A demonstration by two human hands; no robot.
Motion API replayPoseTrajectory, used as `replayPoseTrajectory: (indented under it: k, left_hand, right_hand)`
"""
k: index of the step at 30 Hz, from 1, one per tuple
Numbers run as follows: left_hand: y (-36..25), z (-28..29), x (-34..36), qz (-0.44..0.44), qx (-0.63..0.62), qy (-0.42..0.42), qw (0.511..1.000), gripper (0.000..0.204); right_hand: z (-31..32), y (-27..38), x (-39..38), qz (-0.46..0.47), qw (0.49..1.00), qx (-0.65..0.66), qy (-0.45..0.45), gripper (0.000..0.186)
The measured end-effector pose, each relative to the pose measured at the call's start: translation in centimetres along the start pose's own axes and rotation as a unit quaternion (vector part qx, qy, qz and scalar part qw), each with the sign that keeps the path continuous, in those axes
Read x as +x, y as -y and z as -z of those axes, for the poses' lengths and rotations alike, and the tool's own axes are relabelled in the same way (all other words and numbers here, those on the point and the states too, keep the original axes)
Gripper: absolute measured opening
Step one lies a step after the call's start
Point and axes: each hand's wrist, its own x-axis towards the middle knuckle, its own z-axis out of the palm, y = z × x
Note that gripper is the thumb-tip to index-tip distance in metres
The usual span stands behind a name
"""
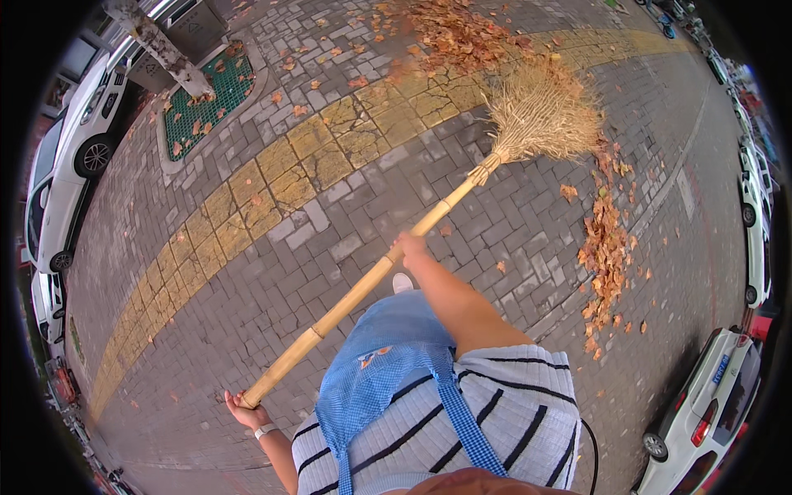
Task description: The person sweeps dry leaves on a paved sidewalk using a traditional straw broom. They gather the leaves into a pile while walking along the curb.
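A long bamboo-handled broom point(346, 301) slants across the view from lower left to upper right. My left hand point(245, 411), with a pale band at the wrist, grips the butt end of the handle. Farther up, my right hand point(410, 247) is wrapped round the middle of the pole. The broom's wide straw head point(544, 111) fans out over the paving, beside and partly over fallen brown leaves. A dense leaf pile point(462, 37) lies just beyond the head. Another strip of leaves point(606, 264) runs toward me on the right.
Yellow tactile paving point(289, 169) curves across the grey brick pavement. At the upper left a tree trunk point(161, 49) rises from a green grate point(210, 99), near grey bins point(194, 29). Parked cars stand on both sides, including a white car point(74, 157) and a silver one point(709, 412).
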Motion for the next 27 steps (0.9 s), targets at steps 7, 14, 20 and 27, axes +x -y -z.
replayPoseTrajectory:
  k: [7,14,20,27]
  left_hand:
    - [1.4,-6.3,2.4,0.059,0.034,0.148,0.987,0.01]
    - [3.8,-19.1,-6.3,0.064,0.091,0.37,0.922,0.021]
    - [8.9,-24.1,-22.6,0.149,0.115,0.583,0.791,0.022]
    - [15.9,-25.9,-40.3,0.197,0.139,0.727,0.643,0.019]
  right_hand:
    - [17.2,-5.3,-3.4,-0.006,0.977,0.169,-0.127,0.008]
    - [33.4,-9.0,-10.7,0.087,0.91,0.329,-0.238,0.008]
    - [48.0,-13.6,-17.3,0.102,0.79,0.51,-0.325,0.007]
    - [58.8,-19.7,-17.8,0.053,0.661,0.656,-0.36,0.01]
